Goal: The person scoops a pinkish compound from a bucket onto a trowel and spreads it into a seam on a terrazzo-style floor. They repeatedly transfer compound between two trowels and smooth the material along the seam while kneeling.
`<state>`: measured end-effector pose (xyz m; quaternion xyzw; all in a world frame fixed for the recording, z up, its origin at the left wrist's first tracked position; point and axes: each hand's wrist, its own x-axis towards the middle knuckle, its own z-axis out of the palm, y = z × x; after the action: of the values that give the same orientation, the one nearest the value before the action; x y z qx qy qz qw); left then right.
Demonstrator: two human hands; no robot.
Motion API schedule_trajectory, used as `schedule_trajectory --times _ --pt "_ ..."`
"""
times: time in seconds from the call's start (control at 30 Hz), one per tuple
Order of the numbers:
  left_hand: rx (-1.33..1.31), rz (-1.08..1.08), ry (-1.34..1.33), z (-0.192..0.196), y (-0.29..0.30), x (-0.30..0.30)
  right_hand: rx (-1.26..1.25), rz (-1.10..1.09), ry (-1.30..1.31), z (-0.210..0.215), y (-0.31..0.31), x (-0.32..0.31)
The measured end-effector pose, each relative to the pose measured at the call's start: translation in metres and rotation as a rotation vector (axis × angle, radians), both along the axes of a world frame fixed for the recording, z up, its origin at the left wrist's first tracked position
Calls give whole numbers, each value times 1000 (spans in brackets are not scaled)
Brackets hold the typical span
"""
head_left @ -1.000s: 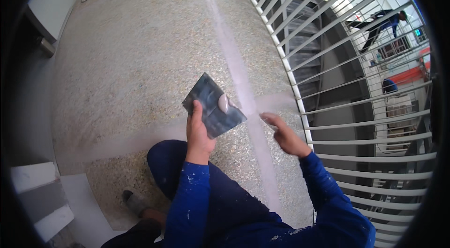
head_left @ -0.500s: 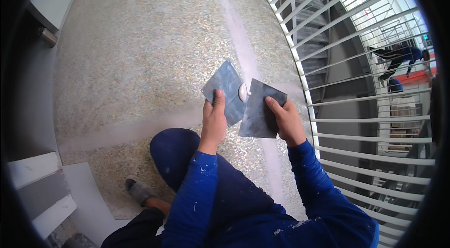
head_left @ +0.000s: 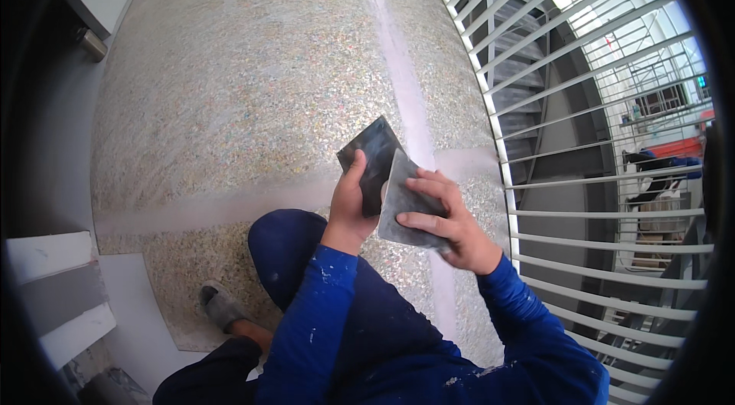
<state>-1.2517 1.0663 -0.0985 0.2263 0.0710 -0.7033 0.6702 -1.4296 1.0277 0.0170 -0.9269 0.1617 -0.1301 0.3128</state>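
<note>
Above the speckled terrazzo floor (head_left: 253, 99), beside the white railing (head_left: 536, 137), left hand (head_left: 351, 202) grips a dark blade (head_left: 373, 156), right hand (head_left: 444, 221), empty a second ago, now clamps a grey blade (head_left: 398, 202) overlapping it, likely scraping them clean.

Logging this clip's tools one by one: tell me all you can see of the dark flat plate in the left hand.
The dark flat rectangular plate looks like thin, smudged grey-black metal with a dull sheen. It is held tilted, one corner pointing up and away, above the speckled terrazzo floor. The left hand grips its lower edge, thumb on its face. The paler grey flat plate, held by the right hand, overlaps its lower right part.
</note>
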Motion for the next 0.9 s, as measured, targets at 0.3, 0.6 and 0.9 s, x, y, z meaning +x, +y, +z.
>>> schedule_trajectory --times 0.3,0.6,0.9 --pt "-59 71 -81 13 6 -8 128 -275 -27 -50 -14 -19" --pt "-80 -90 40 20 9 -1 1312 -493 -454 -72 -104 -64" --pt "-25 7 94 8 13 -13 1044 -211 -71 -152 -93 -3"
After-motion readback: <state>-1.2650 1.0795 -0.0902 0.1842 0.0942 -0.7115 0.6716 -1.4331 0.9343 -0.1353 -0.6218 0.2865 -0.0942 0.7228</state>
